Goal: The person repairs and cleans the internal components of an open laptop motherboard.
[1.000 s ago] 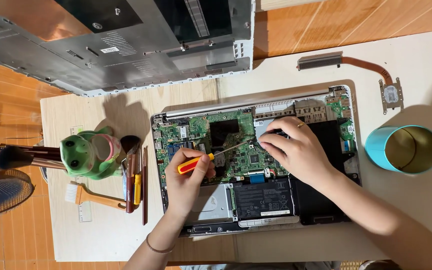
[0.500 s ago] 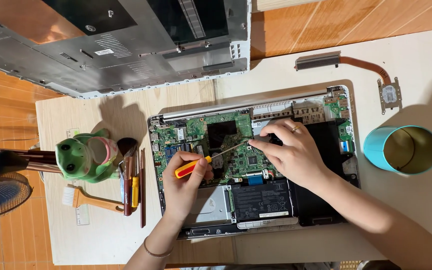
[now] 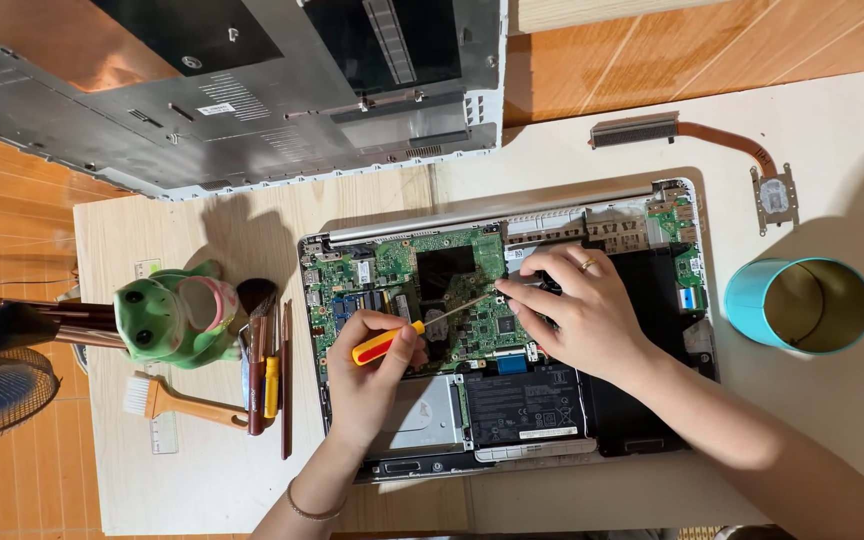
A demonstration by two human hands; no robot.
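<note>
Mid-unscrewing, I judge: left hand [image 3: 367, 365] clamped on the red-and-yellow-handled screwdriver [image 3: 422, 325], tip at the green motherboard [image 3: 402, 270] of the opened silver laptop [image 3: 512, 330] on the table, right hand [image 3: 577, 310] fingers pinched together steadying the tip; next needs steady downward turning.

Single head-worn view, looking straight down from fairly close above, onto opened laptop [image 3: 512, 330] at centre; removed cover [image 3: 252, 90] toward 11 o'clock, teal cup [image 3: 800, 305] toward 3 o'clock.

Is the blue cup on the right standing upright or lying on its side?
Apparently on its side: the blue cup shows its outer wall on the left and its mouth facing right; nothing is visible inside.
</note>
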